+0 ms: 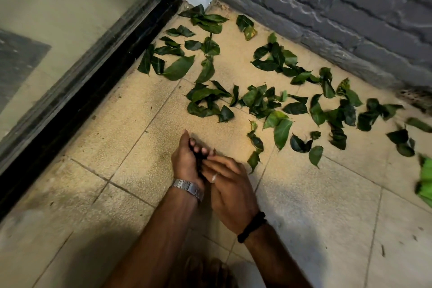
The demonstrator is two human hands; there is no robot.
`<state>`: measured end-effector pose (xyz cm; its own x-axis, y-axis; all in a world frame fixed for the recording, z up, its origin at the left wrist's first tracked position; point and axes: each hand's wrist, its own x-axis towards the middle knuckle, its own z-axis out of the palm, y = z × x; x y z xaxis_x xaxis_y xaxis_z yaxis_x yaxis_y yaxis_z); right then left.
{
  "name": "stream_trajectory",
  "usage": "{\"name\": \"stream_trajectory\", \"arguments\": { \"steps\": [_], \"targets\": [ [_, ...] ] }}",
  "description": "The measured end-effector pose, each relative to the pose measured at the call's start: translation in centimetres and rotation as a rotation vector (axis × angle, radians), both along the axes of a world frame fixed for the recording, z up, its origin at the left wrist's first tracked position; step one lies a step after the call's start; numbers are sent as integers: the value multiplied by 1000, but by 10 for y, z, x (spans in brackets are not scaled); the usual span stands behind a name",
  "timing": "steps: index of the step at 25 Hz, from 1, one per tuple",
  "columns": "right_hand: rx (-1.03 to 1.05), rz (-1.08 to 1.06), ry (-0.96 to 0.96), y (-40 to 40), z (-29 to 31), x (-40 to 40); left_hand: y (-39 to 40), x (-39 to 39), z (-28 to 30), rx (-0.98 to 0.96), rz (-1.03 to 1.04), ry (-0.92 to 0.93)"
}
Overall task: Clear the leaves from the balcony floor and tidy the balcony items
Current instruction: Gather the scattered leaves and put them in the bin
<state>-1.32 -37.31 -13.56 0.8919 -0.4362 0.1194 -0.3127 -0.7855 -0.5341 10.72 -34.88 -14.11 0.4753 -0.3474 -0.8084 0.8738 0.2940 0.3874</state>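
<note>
While hands (210,170) meet, leaves (268,100) point every way.

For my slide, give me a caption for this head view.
Two hands, left and right, meet over a tiled floor strewn with green leaves.

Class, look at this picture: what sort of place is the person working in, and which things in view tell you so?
Probably a balcony or small patio corner. Beige floor tiles meet a grey-painted brick wall and a black-framed glass door, and green leaves lie scattered across the tiles.
</note>
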Motion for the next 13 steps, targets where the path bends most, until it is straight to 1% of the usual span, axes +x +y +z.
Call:
{"name": "stream_trajectory", "arguments": {
  "steps": [1,2,4,5,7,9,10,11,13],
  "targets": [
    [1,-14,-31,-7,1,-8,2,3,-1,61,7,-2],
    [-3,-84,-60,-18,-1,-18,4,6,-2,101,-7,-5],
    [-35,-253,-73,-41,-14,-42,9,8,3,106,-50,-15],
    [-60,-301,-38,-47,-20,-53,10,6,9,107,-75,-32],
    [-99,-305,51,-51,-35,-68,10,-3,14,140,-138,-76],
    [-98,-274,38,-51,-38,-72,6,-15,16,182,-220,-102],
    [-60,-295,-1,-51,-34,-72,4,-21,16,194,-251,-103],
    [22,-359,-69,-50,-25,-70,1,-28,16,191,-266,-91],
    [207,-537,-272,-43,-2,-69,-5,-42,20,157,-261,-52]
  ]
}}
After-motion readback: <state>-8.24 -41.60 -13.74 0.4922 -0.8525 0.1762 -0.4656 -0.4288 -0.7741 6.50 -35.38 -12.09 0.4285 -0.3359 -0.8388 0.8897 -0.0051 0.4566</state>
